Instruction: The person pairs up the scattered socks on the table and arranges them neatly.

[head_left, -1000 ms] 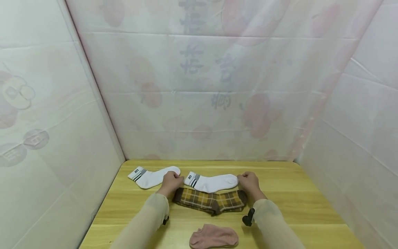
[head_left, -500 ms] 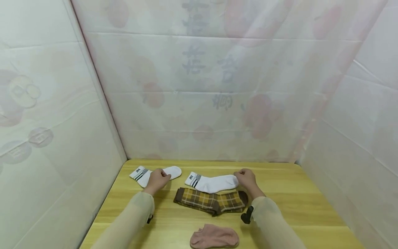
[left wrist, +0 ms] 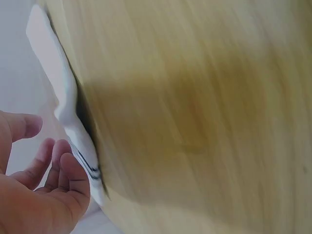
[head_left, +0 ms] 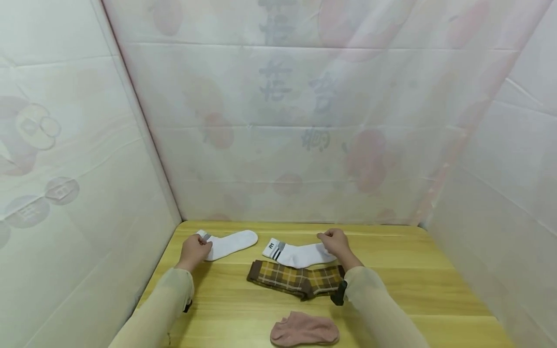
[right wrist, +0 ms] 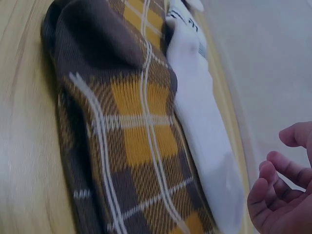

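At the back left of the table lies a white sock [head_left: 232,244] with a striped cuff. My left hand [head_left: 193,252] is over its cuff end and hides part of it; in the left wrist view, thumb and loosely bent fingers stand apart with nothing between them. A second white sock [head_left: 296,256] lies flat to the right, cuff pointing left. Above its toe end is my right hand [head_left: 337,244], thumb and fingers apart in the right wrist view, holding nothing. Just in front of that sock lie brown-and-yellow plaid socks [head_left: 280,278], one apparently on top of another.
A pink ankle sock [head_left: 304,329] lies near the front of the wooden table [head_left: 400,290]. Pale printed fabric walls [head_left: 287,145] rise behind the table and along both sides.
My left hand has moved left, from between the white socks to the left sock's cuff. My right hand has shifted slightly left and back over the right white sock's toe.
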`<state>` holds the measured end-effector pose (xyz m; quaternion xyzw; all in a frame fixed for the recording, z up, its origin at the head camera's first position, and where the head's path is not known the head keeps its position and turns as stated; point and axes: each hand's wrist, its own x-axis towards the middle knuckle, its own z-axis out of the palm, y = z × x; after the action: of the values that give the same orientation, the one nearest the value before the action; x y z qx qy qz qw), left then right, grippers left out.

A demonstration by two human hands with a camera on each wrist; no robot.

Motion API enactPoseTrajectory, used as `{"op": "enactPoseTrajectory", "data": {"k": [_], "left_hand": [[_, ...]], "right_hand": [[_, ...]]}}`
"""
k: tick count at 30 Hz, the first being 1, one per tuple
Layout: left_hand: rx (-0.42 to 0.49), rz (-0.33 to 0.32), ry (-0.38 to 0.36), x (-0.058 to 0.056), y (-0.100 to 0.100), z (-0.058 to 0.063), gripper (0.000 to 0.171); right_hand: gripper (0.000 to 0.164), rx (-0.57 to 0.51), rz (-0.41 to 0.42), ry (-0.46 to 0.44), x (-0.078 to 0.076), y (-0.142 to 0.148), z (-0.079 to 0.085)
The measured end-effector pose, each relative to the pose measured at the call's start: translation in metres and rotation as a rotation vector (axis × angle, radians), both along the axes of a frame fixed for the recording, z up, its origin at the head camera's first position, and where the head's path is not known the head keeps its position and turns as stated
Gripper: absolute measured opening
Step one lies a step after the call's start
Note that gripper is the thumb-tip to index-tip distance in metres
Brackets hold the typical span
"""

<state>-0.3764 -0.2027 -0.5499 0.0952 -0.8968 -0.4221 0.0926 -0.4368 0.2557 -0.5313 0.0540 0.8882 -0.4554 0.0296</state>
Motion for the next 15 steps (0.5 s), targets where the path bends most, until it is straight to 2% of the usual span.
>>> {"op": "enactPoseTrajectory", "data": {"k": [4, 10, 15], "left_hand": [[0.000, 0.035, -0.012, 0.003, -0.009, -0.002, 0.022], [-0.054, 0.061, 0.005, 0.011, -0.021, -0.008, 0.041], [-0.039, 0.098, -0.026, 0.017, -0.030, -0.011, 0.049]], "right_hand": [[0.033, -0.016, -0.004, -0.010, -0.001, -0.010, -0.001], [0.028, -0.050, 0.010, -0.026, -0.004, -0.031, -0.005], [0.030, -0.064, 0.039, -0.027, -0.003, -0.055, -0.008]]}}
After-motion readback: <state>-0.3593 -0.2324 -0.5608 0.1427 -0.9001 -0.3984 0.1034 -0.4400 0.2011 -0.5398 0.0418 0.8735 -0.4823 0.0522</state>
